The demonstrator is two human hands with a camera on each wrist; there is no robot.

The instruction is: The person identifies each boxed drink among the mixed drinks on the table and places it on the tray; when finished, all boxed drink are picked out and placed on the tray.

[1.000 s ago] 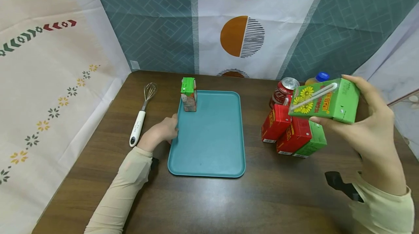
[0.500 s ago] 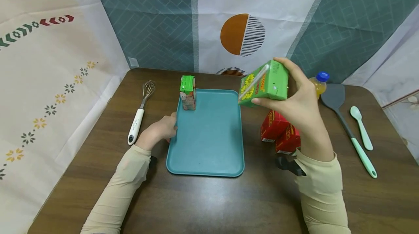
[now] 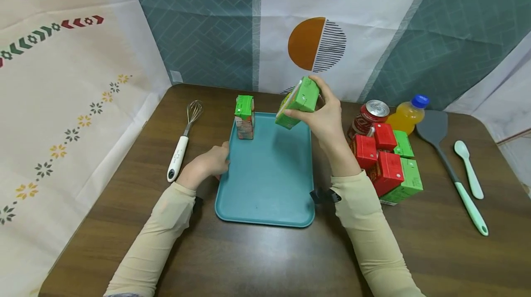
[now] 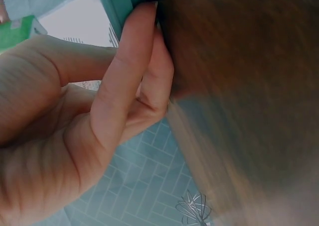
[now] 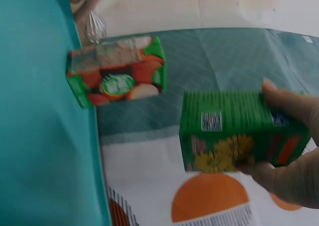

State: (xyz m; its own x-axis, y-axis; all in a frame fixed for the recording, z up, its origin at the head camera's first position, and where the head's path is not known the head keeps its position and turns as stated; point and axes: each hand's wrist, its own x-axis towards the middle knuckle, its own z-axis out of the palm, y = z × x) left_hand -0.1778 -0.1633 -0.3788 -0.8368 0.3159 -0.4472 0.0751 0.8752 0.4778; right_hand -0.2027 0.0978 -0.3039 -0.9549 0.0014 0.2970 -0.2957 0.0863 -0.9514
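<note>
My right hand (image 3: pixel 325 115) holds a green drink carton (image 3: pixel 299 103) with yellow flowers, tilted, over the far right part of the blue-green tray (image 3: pixel 265 181). In the right wrist view, thumb and fingers grip the flowered carton (image 5: pixel 234 129) by one end. A smaller juice carton (image 3: pixel 244 119) with a green top stands upright at the tray's far left corner; red fruit shows on its side in the right wrist view. My left hand (image 3: pixel 209 161) grips the tray's left edge, its fingers bent at the rim (image 4: pixel 117 9) in the left wrist view.
Several red and green cartons (image 3: pixel 390 172) stand grouped right of the tray, beside a cola can (image 3: pixel 367 117) and an orange drink bottle (image 3: pixel 406 115). Farther right lie a grey spatula (image 3: pixel 445 163) and a pale green spoon (image 3: pixel 469 170). A whisk (image 3: pixel 180 149) lies on the left.
My right hand has carried the green flowered carton leftward from above the grouped cartons to over the tray, turning it more upright. The left hand stays at the tray's edge.
</note>
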